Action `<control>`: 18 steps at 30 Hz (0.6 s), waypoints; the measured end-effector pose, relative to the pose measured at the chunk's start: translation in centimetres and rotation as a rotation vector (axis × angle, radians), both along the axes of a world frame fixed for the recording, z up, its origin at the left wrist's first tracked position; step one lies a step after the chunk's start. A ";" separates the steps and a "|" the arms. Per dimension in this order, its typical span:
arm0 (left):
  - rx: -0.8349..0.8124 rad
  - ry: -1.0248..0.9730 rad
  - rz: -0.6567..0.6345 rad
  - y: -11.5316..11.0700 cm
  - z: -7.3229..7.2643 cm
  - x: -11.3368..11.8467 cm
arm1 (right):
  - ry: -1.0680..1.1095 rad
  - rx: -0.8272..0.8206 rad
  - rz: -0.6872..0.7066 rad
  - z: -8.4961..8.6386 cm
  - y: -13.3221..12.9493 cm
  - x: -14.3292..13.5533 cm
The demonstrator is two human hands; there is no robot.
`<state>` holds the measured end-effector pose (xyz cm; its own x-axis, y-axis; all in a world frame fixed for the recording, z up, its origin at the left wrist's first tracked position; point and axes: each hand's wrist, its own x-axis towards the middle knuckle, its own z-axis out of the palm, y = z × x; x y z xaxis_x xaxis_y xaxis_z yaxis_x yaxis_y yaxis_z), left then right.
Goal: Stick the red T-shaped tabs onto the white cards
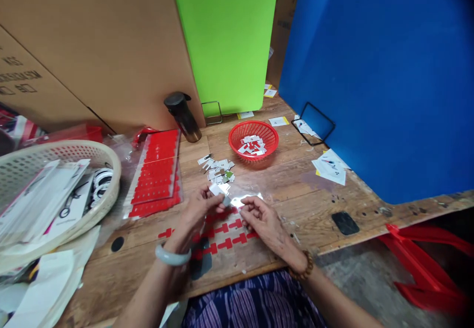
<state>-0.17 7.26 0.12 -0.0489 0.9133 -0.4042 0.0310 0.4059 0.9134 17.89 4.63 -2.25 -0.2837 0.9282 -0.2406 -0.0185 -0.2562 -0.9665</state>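
Left hand [202, 205] pinches a small flat white card [216, 190]; right hand [263, 223] curled, hold unclear

Loose cards [218, 174] lie before the smaller basket [273, 141].

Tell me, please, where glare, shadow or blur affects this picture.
Head view: bright glare whitens the clear plastic sheet beside the right hand; head view: a soft shadow lies beneath the red basket; head view: darkness swallows the top right corner beyond the blue panel, and the red plastic object at lower right looks blurred.
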 end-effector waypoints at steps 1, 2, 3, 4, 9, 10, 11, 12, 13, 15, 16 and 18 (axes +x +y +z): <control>-0.071 -0.166 -0.001 -1.0 0.3 0.7 | 0.038 -0.020 0.010 0.0 -0.3 -0.2; -0.123 -0.273 0.005 -1.9 0.4 1.3 | 0.073 -0.044 0.014 -0.1 -0.5 -0.4; -0.156 -0.336 0.031 -2.6 0.4 1.8 | 0.095 -0.063 0.012 -0.2 -0.7 -0.4; -0.184 -0.373 0.058 -3.2 0.4 2.2 | 0.102 -0.070 0.007 -0.3 -1.0 -0.4; -0.244 -0.469 0.136 -4.9 -0.5 2.8 | -0.046 0.095 0.034 -0.4 -2.2 0.6; -0.246 -0.495 0.134 -5.1 -0.7 2.9 | -0.100 0.146 0.046 -0.3 -2.4 0.9; -0.251 -0.519 0.126 -5.3 -0.8 3.0 | -0.158 0.199 0.056 -0.2 -2.5 1.1; -0.255 -0.537 0.117 -5.4 -0.8 3.1 | -0.212 0.252 0.066 0.0 -2.7 1.2; -0.257 -0.549 0.106 -5.5 -0.9 3.2 | -0.256 0.299 0.077 0.1 -2.8 1.4; -0.258 -0.553 0.087 -5.6 -0.9 3.2 | -0.299 0.358 0.101 0.2 -2.9 1.6; -0.257 -0.548 0.078 -5.6 -0.8 3.2 | -0.302 0.368 0.110 0.2 -2.9 1.7; -0.256 -0.532 0.054 -5.6 -0.8 3.0 | -0.297 0.365 0.117 0.1 -2.8 1.8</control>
<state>2.79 1.64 -0.65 0.1776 0.7851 -0.5934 -0.4310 0.6041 0.6703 19.66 1.80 -2.15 -0.3596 0.9331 0.0086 0.2810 0.1171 -0.9525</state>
